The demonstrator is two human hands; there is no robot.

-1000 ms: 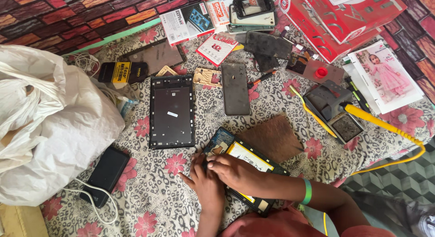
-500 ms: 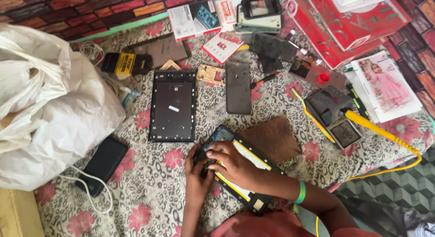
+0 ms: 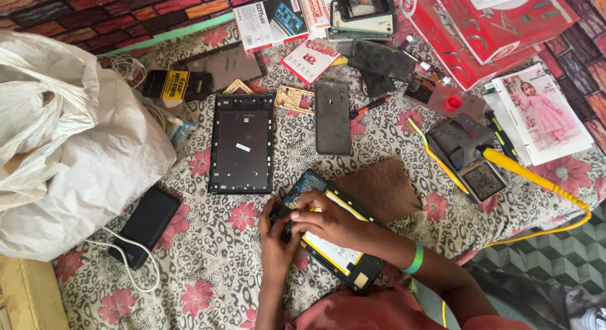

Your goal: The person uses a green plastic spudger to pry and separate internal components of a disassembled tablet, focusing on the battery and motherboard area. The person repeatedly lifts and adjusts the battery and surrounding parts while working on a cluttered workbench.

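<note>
Yellow-edged tablet (image 3: pixel 334 248) unmoved, left hand (image 3: pixel 278 232) and right hand (image 3: pixel 325 219) still pinching its corner.

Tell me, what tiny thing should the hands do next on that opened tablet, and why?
Probably keep the left hand pressing the opened tablet steady while the right hand works gently at its upper corner. Both hands meet there over the exposed insides, and the tablet lies loose on the flowered cloth, so it could slide. What the fingertips pinch is too small to tell.
</note>
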